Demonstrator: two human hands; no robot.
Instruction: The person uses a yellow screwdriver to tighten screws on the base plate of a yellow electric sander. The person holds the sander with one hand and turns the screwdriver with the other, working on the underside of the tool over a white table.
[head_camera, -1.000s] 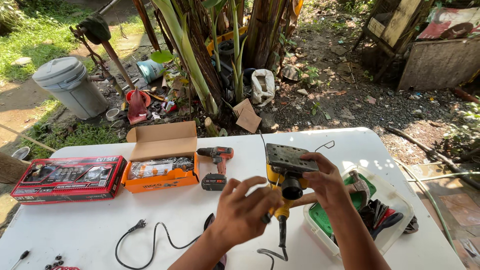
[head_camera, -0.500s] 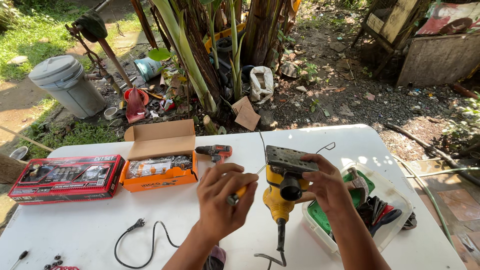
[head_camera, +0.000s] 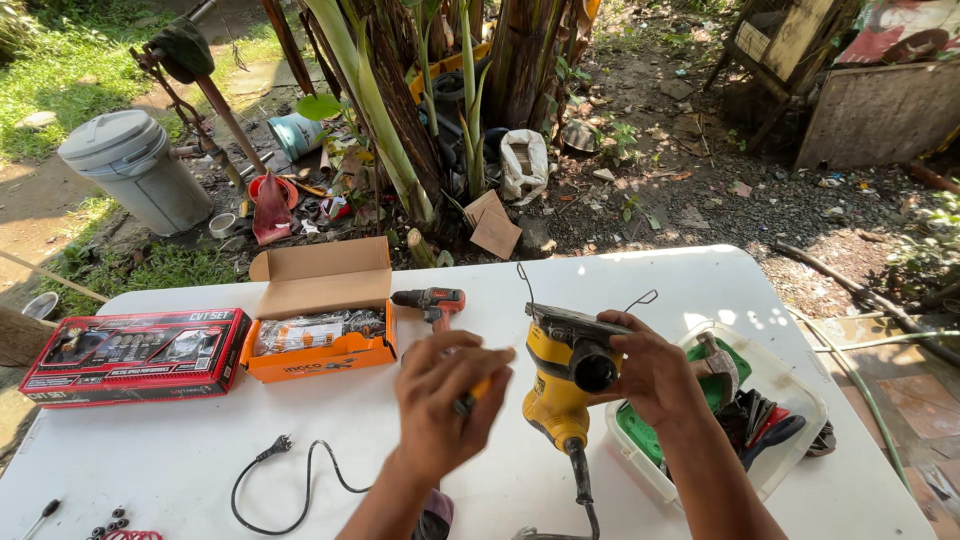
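My right hand (head_camera: 655, 375) grips a yellow and black corded power sander (head_camera: 560, 375), held upright over the white table (head_camera: 200, 470) with its cord hanging down. My left hand (head_camera: 440, 400) is just left of the sander and is closed on a small screwdriver with a yellow handle (head_camera: 478, 388), pointed toward the tool's body. A red and black cordless drill (head_camera: 432, 302) lies on the table behind my left hand.
An open orange cardboard box (head_camera: 320, 320) and a red tool set box (head_camera: 135, 352) sit at the left. A clear plastic bin (head_camera: 790, 390) with gloves is at the right. A black power cord (head_camera: 290, 480) and small screws (head_camera: 110, 522) lie near the front.
My left hand has shifted left and lower with the screwdriver, away from the sander's base. The sander stays in my right hand, turned slightly.
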